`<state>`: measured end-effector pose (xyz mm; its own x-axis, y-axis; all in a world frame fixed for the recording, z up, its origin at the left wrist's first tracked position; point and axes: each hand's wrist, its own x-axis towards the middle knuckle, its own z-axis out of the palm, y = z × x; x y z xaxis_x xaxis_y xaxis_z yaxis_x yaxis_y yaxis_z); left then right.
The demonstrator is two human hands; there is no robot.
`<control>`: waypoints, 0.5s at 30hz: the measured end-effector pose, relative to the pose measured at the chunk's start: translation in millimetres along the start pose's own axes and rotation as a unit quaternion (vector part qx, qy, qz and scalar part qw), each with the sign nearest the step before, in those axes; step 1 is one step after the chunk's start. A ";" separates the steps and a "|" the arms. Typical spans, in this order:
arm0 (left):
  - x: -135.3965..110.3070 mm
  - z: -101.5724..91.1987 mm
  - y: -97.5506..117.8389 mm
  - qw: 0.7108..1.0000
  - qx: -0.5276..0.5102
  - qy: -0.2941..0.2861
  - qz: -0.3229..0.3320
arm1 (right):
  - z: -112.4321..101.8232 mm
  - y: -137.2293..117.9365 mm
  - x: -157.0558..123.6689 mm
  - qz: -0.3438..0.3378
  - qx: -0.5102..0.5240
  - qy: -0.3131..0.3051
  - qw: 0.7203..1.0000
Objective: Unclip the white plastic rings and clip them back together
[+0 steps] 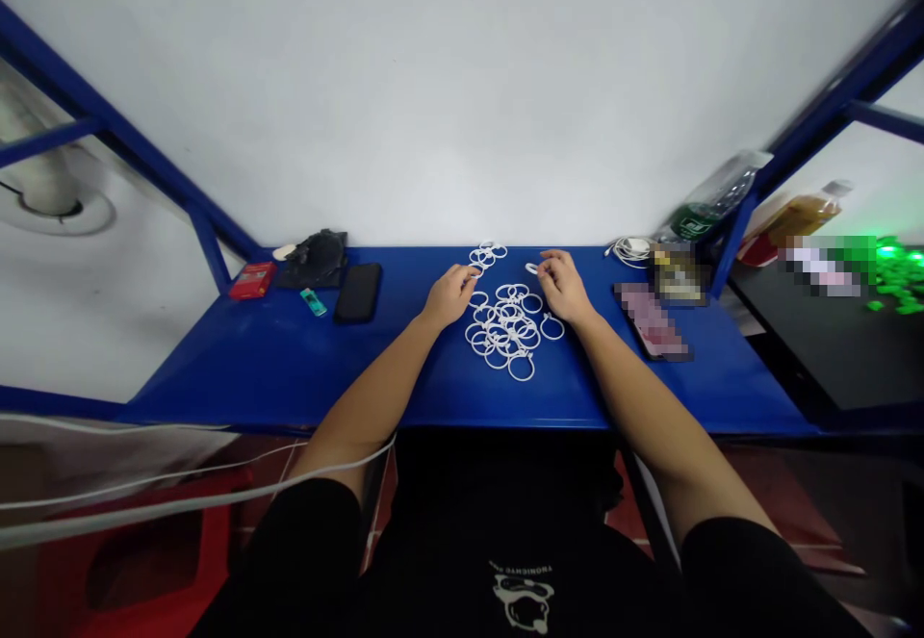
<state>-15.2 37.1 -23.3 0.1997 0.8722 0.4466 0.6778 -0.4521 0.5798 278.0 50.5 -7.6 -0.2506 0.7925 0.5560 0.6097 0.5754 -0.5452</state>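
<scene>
White rings (506,325) overlap on table (289,364). Right hand (563,289) pinches one; left hand (449,293) by far rings (488,251), grip unclear. Separate singly, avoid snagging.

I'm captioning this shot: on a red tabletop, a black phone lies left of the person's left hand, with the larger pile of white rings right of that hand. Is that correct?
Not quite: the tabletop is blue, not red, as the head view shows. The black phone does lie left of the left hand, and the larger pile of white rings right of it.
</scene>
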 end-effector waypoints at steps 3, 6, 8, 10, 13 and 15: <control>-5.4 -5.4 6.5 0.998 -0.024 0.055 0.015 | -1.5 -7.0 0.6 0.009 0.033 0.003 0.999; -6.5 -7.3 8.7 0.996 -0.036 0.079 0.028 | -0.3 -8.8 1.1 0.066 0.046 -0.024 0.996; -4.7 -5.6 6.9 0.995 -0.041 0.088 0.031 | 0.4 -8.0 1.0 0.082 0.044 -0.014 0.996; -2.6 -2.7 4.2 0.994 -0.049 0.093 0.037 | 0.5 -6.5 1.3 0.084 0.038 0.005 0.996; -2.2 1.2 2.5 0.992 -0.075 0.092 0.043 | 0.0 -3.0 2.0 0.081 0.033 0.008 0.996; -4.1 2.2 3.7 0.991 -0.090 0.096 0.038 | 0.1 -0.3 2.2 0.079 0.033 -0.011 0.996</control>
<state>-12.0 32.3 -24.6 0.0955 0.7907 0.6047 0.5258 -0.5559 0.6438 277.2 52.1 -6.3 -0.1726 0.8779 0.4466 0.5920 0.4549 -0.6653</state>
